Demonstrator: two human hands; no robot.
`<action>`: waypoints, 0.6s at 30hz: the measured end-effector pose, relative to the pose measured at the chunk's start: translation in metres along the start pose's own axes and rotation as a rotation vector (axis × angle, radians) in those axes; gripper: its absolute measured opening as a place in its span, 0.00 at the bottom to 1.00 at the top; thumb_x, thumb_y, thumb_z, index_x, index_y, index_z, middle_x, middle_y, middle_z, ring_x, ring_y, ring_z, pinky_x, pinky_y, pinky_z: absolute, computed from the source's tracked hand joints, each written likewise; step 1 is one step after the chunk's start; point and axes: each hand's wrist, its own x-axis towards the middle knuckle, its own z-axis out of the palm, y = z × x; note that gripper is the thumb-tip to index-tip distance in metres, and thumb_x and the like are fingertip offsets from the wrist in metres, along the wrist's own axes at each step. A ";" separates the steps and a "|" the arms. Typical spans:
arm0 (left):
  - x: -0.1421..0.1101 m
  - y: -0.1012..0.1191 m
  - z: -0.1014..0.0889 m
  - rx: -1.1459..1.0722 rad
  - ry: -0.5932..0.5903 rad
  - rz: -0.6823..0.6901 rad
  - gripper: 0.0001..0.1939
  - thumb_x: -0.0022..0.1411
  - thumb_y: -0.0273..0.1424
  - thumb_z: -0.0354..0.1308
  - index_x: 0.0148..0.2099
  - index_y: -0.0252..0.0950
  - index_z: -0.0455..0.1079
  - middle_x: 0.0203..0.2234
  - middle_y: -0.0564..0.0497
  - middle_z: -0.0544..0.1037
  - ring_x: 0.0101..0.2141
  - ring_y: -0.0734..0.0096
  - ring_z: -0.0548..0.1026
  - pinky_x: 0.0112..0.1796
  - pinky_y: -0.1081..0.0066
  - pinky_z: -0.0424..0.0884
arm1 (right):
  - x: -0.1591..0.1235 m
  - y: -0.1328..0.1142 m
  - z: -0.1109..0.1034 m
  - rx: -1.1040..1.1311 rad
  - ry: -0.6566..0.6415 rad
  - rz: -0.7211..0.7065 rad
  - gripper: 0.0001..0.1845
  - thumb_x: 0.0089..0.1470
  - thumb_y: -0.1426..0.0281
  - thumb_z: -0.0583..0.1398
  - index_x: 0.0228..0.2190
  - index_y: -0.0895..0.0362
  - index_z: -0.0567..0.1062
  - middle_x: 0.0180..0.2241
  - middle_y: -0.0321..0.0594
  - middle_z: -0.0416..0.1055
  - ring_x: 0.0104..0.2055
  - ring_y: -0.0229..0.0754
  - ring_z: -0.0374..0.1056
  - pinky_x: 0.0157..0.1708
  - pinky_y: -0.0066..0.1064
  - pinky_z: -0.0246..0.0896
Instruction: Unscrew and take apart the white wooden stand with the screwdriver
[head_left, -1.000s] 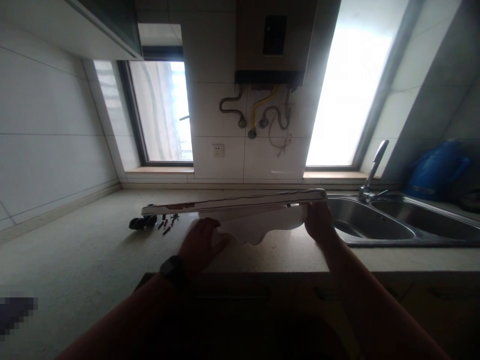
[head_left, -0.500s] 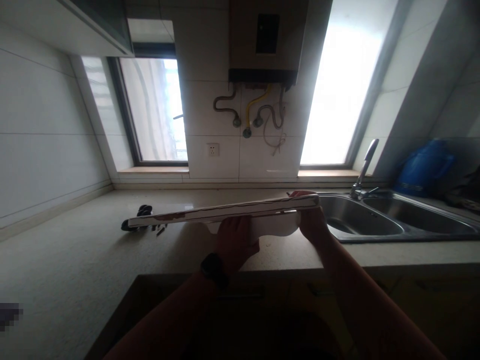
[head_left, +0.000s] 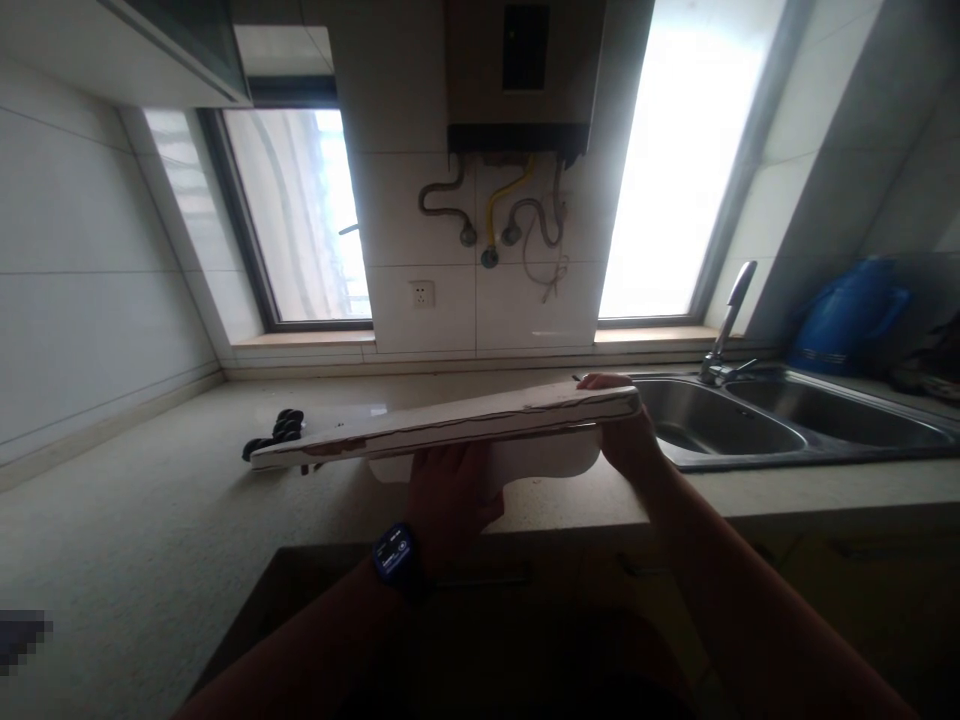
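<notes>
A long white panel [head_left: 480,420] with dark, uneven lines along its edge is held above the counter, its right end higher and nearer the sink. Beneath it shows a white wavy-edged piece [head_left: 559,455]; whether the two are joined, I cannot tell. My left hand [head_left: 454,495] grips this wavy piece under the panel, its fingertips partly hidden. My right hand [head_left: 626,440] is wrapped round the panel's right end, thumb and fingers on opposite sides. Past the panel's left end lies a black, lumpy object [head_left: 285,425], with small brown bits [head_left: 311,467] close by.
A pale countertop [head_left: 150,540] runs under the windows. To the right are a double steel sink [head_left: 720,425], a tap [head_left: 724,335] and a blue jug-like container [head_left: 847,315]. A water heater [head_left: 521,80] hangs above, with pipes below it. Drawer handles [head_left: 480,577] line the front.
The panel has tilted so more of its upper face shows. My left hand has shifted left along the wavy piece, and the watch face on my wrist is lit. My right hand keeps its place.
</notes>
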 end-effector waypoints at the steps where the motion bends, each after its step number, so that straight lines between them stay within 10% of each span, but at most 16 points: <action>1: -0.001 -0.002 -0.001 -0.016 -0.012 0.014 0.33 0.53 0.38 0.72 0.59 0.41 0.67 0.47 0.36 0.79 0.47 0.39 0.76 0.49 0.41 0.70 | 0.000 -0.001 0.001 0.013 0.008 -0.008 0.08 0.68 0.60 0.58 0.44 0.49 0.69 0.43 0.42 0.74 0.44 0.47 0.73 0.45 0.43 0.72; 18: -0.014 -0.010 -0.001 0.071 -0.036 0.128 0.32 0.58 0.39 0.70 0.61 0.37 0.66 0.51 0.39 0.79 0.50 0.45 0.75 0.51 0.47 0.68 | 0.000 -0.009 0.003 0.041 0.003 0.009 0.08 0.66 0.63 0.61 0.45 0.50 0.72 0.45 0.41 0.76 0.44 0.46 0.75 0.46 0.42 0.71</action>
